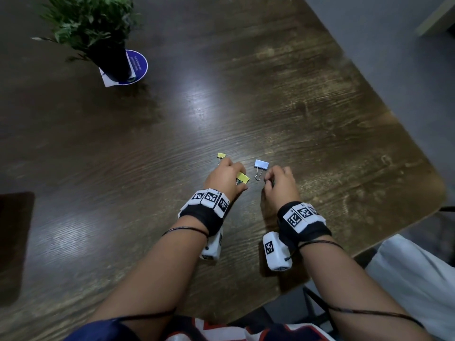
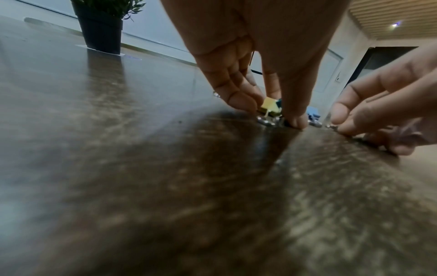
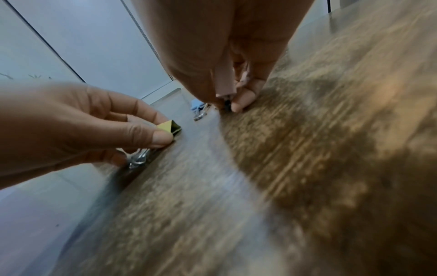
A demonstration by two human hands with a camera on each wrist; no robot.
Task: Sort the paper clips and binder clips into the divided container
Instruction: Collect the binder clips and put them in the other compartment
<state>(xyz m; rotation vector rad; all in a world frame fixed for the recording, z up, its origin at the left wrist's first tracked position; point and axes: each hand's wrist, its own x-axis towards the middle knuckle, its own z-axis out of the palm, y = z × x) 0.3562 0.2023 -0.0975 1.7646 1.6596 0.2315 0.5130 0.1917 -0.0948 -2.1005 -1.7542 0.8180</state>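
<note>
My left hand (image 1: 240,179) pinches a yellow binder clip (image 1: 243,178) between thumb and fingers, low on the wooden table (image 1: 295,107). In the left wrist view the yellow clip (image 2: 269,105) has a teal clip (image 2: 279,102) right behind it. My right hand (image 1: 268,180) pinches a small dark clip (image 3: 227,103) against the tabletop with thumb and forefinger. Between the hands lies a light blue binder clip (image 1: 261,164) with its wire handles toward me. A smaller yellow binder clip (image 1: 221,155) lies just beyond my left knuckles. No divided container is in view.
A potted plant (image 1: 98,33) stands on a blue round coaster at the far left. A dark flat object (image 1: 14,242) lies at the left edge. The table's right edge and corner (image 1: 438,200) run close to my right arm, with a white seat beyond.
</note>
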